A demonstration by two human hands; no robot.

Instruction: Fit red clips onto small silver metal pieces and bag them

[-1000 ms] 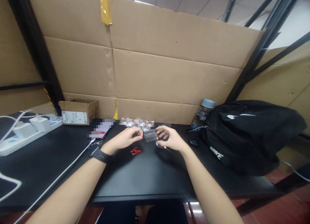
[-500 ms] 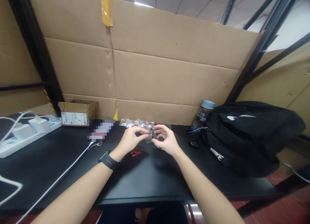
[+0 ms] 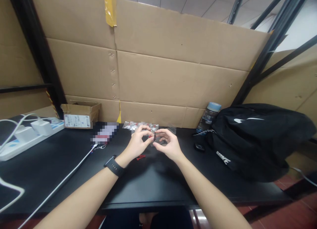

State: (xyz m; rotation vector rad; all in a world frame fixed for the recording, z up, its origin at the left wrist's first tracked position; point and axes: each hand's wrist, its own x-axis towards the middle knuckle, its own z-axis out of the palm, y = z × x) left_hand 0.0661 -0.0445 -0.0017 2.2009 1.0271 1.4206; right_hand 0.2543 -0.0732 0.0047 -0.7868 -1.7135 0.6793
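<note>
My left hand (image 3: 137, 143), with a dark watch (image 3: 114, 165) on its wrist, is closed in a pinch. Facing it, my right hand (image 3: 169, 145) pinches too, and the fingertips of both nearly meet over the black table. Between them is a small item (image 3: 155, 137) with a dark, shiny face; a bit of red shows at the left fingertips. Its exact kind is too small to make out. Red clip-like pieces (image 3: 141, 157) lie on the table just below my left hand. Behind the hands, small clear packets (image 3: 133, 126) with silvery and red contents lie in a row, partly hidden.
On the left are a white power strip (image 3: 7, 146) with chargers, an open cardboard box (image 3: 80, 115) and a phone (image 3: 105, 133) on a white cable. A bottle (image 3: 208, 118), a small black object (image 3: 199, 147) and a black bag (image 3: 257, 146) stand right. Cardboard (image 3: 158, 80) walls the back.
Both hands stay together, with my left fingers raised slightly and shifted right. The clear film seen below the fingertips earlier is less visible now. The view has shifted slightly.
</note>
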